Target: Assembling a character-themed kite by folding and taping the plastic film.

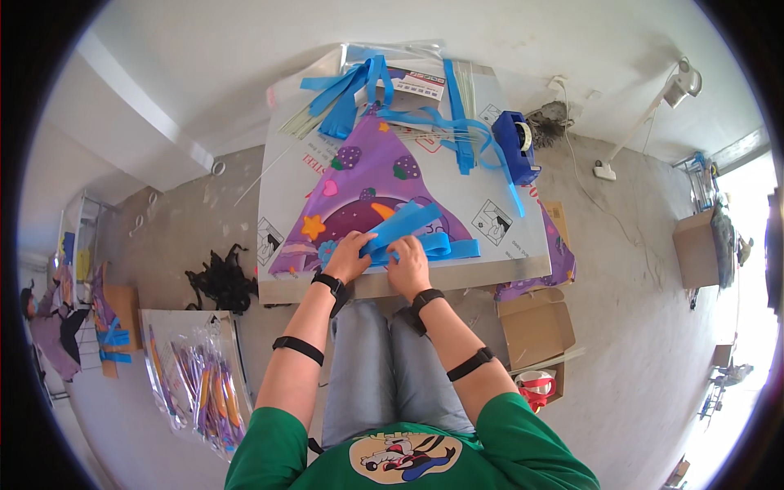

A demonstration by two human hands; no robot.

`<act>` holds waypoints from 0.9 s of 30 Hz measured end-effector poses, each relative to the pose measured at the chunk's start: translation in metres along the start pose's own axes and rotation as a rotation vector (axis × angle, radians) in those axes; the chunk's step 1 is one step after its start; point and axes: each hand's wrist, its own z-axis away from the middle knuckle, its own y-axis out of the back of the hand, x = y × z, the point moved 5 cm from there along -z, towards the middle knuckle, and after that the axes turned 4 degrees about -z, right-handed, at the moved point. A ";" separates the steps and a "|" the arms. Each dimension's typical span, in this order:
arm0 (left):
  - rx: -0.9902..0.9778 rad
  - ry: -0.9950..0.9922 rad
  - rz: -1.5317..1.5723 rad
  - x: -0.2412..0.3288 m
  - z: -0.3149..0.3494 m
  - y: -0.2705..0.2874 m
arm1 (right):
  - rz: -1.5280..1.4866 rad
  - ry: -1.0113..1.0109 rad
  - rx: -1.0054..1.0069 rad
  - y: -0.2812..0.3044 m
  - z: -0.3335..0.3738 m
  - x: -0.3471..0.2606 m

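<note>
A purple triangular kite (377, 167) printed with strawberries, stars and a heart lies over the table, its point away from me. Folded, looped blue ribbon (408, 220) crosses the kite's near edge. My left hand (349, 255) has its fingers closed on the left end of this ribbon. Just to its right, my right hand (407, 263) is curled with thumb and fingertips pinching the ribbon beside its loops. The fingertips are partly hidden by the folds. My two hands are close together but apart.
More blue ribbons (336, 122) and thin pale rods lie at the table's far side. A blue tape dispenser (516, 147) stands at the right edge. Below right is an open cardboard box (535, 331); below left, a plastic bag (204, 376) of colourful pieces. Another person (59, 322) is far left.
</note>
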 end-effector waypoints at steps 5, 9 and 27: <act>-0.002 -0.012 -0.025 0.003 0.004 0.001 | 0.244 0.238 -0.150 0.007 -0.026 -0.012; 0.001 -0.058 -0.001 0.009 0.005 0.000 | 0.346 0.420 -0.226 -0.011 -0.042 -0.012; -0.002 -0.043 -0.040 0.003 0.015 -0.005 | 0.490 0.181 -0.600 0.037 -0.078 0.015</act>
